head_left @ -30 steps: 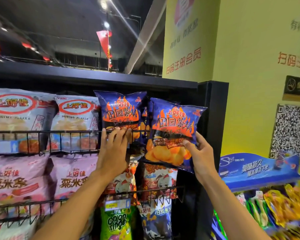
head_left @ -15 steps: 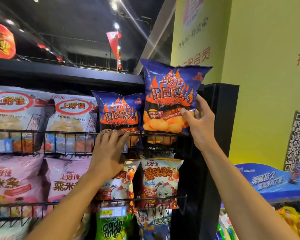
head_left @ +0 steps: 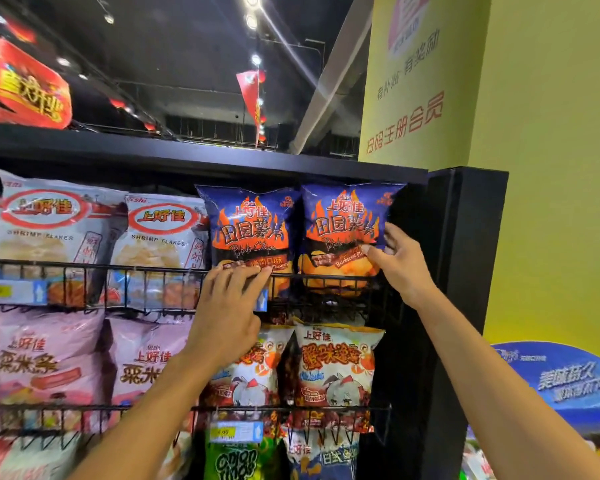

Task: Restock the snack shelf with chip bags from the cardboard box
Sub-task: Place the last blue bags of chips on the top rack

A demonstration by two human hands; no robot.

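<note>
Top wire basket (head_left: 84, 264), right end against the black side panel (head_left: 465, 271): two blue flame-print chip bags stand upright side by side, bottoms behind the rail. The right hand (head_left: 400, 263) pinches the end bag (head_left: 343, 223) at its right edge, thumb on the front and other fingers curled behind; the left hand (head_left: 227, 306) lies flat on the lower front of the neighbouring bag (head_left: 250, 226), fingers straight and close together across the rail. Adjacent stock: white shrimp-flake bags (head_left: 163, 237) to the left on the same tier, orange crab-print bags (head_left: 336, 365) and pink bags (head_left: 49, 362) on the tier below.
</note>
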